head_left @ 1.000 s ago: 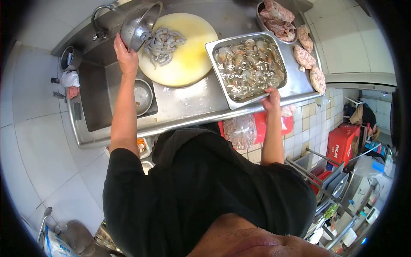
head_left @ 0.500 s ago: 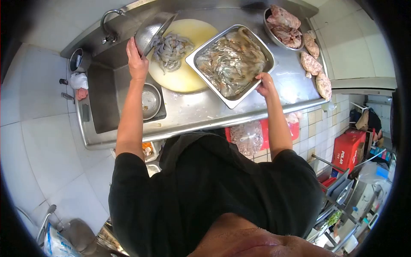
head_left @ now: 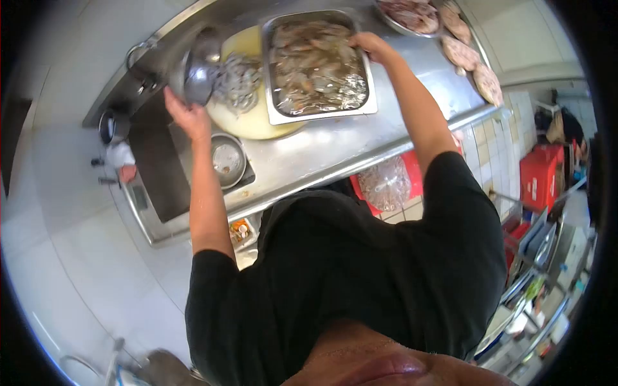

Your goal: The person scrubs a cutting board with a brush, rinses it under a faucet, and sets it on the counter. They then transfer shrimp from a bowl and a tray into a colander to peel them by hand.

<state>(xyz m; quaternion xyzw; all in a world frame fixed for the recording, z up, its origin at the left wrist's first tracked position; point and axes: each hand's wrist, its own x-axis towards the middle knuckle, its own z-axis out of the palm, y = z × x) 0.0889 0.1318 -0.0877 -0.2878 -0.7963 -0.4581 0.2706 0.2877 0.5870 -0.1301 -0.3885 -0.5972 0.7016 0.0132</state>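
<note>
My left hand [head_left: 187, 117] holds a metal bowl [head_left: 198, 80] by its edge; it is tilted on its side and blurred. Against its open side lies a pile of peeled grey shrimp [head_left: 237, 83] on a round yellowish cutting board [head_left: 219, 119]. My right hand [head_left: 373, 47] grips the right rim of a rectangular steel pan [head_left: 322, 116]. Whole shrimp [head_left: 315, 61], heads and shells on, lie in liquid inside the pan. The pan covers the right part of the board.
Left of the board is a sink basin [head_left: 154, 161] with a faucet [head_left: 138, 71] behind it. A round metal bowl [head_left: 228, 161] sits at the basin's right side. Raw meat fills another bowl [head_left: 412, 29] at the back right, beside several meat pieces [head_left: 460, 53] along the counter edge.
The pan has shifted left and back and turned straighter, my right hand moving with it. My left hand and the tilted bowl stay beside the shrimp pile. The whole view has turned a little.
</note>
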